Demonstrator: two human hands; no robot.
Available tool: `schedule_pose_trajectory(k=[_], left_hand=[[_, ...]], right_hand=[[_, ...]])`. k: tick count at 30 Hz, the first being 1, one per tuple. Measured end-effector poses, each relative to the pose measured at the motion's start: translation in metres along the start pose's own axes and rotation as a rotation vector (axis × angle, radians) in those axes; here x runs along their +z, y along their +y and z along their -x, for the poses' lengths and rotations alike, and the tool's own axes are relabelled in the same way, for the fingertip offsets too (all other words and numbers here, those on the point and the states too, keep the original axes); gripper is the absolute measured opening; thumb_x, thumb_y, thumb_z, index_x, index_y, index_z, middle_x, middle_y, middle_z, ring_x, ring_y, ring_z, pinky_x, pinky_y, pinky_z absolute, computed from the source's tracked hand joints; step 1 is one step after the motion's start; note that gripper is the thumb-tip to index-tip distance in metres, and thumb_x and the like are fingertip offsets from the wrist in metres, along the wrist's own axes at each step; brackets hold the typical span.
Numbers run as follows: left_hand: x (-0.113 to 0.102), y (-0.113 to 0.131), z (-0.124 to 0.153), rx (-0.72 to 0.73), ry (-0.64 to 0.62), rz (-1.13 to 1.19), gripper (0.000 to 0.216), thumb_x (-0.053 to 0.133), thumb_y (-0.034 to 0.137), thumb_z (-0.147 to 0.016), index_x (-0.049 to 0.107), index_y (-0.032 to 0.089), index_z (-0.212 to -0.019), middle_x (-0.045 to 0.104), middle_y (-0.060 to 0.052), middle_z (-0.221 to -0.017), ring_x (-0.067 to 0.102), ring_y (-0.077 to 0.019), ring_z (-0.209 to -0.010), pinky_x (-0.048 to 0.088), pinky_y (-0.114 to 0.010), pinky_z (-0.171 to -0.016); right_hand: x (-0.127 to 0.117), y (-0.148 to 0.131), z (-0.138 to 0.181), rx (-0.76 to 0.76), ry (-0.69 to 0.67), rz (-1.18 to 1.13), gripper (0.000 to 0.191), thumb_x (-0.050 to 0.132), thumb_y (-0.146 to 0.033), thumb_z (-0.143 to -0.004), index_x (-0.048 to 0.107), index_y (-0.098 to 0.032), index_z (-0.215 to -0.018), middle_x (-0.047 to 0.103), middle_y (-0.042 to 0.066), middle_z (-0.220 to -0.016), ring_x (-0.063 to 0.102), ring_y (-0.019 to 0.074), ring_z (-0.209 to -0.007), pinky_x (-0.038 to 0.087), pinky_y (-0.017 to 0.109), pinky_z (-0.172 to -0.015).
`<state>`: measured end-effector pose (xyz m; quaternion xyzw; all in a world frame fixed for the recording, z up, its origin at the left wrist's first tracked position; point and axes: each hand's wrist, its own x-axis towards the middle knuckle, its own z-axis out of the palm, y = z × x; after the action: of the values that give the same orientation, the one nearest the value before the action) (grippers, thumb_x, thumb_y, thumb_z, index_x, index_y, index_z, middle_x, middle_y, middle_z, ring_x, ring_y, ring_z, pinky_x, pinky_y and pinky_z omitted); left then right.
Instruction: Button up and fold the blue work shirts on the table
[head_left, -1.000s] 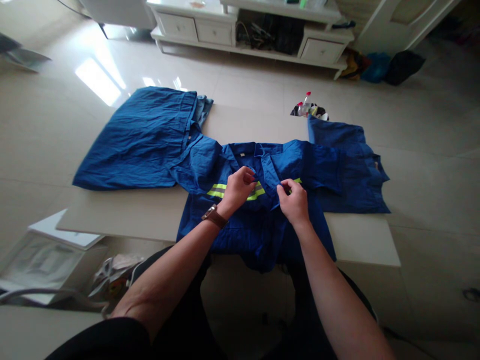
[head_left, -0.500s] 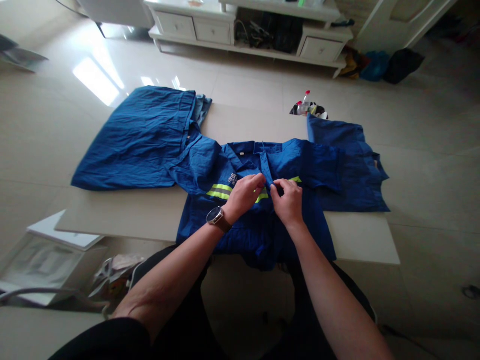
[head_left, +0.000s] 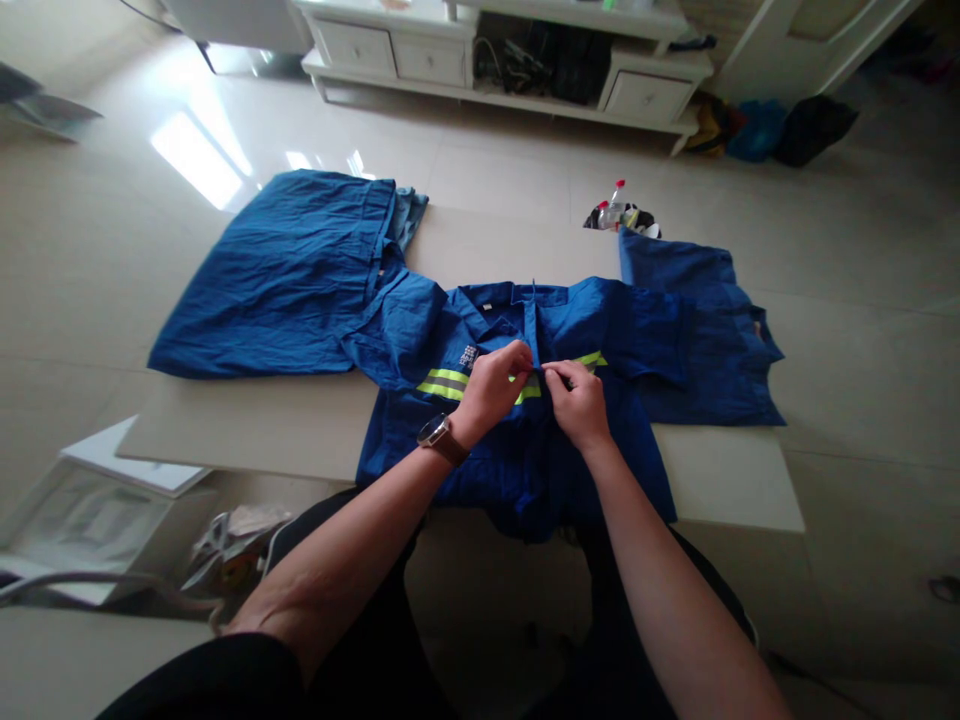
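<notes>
A blue work jacket [head_left: 480,470] with a yellow and grey reflective band lies spread on the table in front of me, collar away from me. My left hand [head_left: 499,388], with a watch on its wrist, pinches the jacket's front edge at the chest. Close to its right, my right hand [head_left: 579,402] pinches the same front placket between thumb and forefinger. The fingertips of both hands nearly meet at the band. Whether a button lies between them is too small to tell. White print shows on the chest beside my left hand.
Folded blue garments [head_left: 277,280] are piled at the table's left. Another blue garment [head_left: 712,350] lies at the right, under the jacket's sleeve. Bottles with red caps [head_left: 615,210] stand past the far edge of the pale table [head_left: 247,425]. A white cabinet [head_left: 427,65] stands behind.
My fingers have shifted slightly on the placket, and the strip above them now runs straighter. The right forefinger reaches further towards the left hand. The whole view has moved a little.
</notes>
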<state>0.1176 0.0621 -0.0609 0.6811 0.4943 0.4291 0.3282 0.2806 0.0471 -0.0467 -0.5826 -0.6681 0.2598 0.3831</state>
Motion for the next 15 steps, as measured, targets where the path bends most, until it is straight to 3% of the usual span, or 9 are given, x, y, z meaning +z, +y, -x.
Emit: schedule_pose_trajectory(k=[7, 15], left_hand=[[-0.0002, 0.0000, 0.0024, -0.006, -0.031, 0.021, 0.021, 0.061, 0.001, -0.079, 0.063, 0.020, -0.089, 0.073, 0.002, -0.085, 0.071, -0.0114, -0.080, 0.056, -0.022, -0.076], [0.0038, 0.0077, 0.0028, -0.225, 0.030, 0.268, 0.024, 0.064, 0.003, -0.076, 0.061, 0.020, -0.092, 0.072, 0.001, -0.081, 0.072, -0.0131, -0.082, 0.056, -0.022, -0.072]], right_hand=[[-0.0021, 0.0084, -0.0023, 0.194, -0.094, -0.166, 0.020, 0.066, -0.031, -0.078, 0.076, -0.019, -0.088, 0.077, 0.006, -0.085, 0.069, 0.0213, -0.079, 0.054, 0.035, -0.079], [-0.0018, 0.0007, -0.0010, 0.003, -0.086, 0.046, 0.012, 0.058, -0.025, -0.086, 0.070, -0.020, -0.086, 0.072, 0.006, -0.090, 0.066, 0.0209, -0.084, 0.051, 0.034, -0.080]])
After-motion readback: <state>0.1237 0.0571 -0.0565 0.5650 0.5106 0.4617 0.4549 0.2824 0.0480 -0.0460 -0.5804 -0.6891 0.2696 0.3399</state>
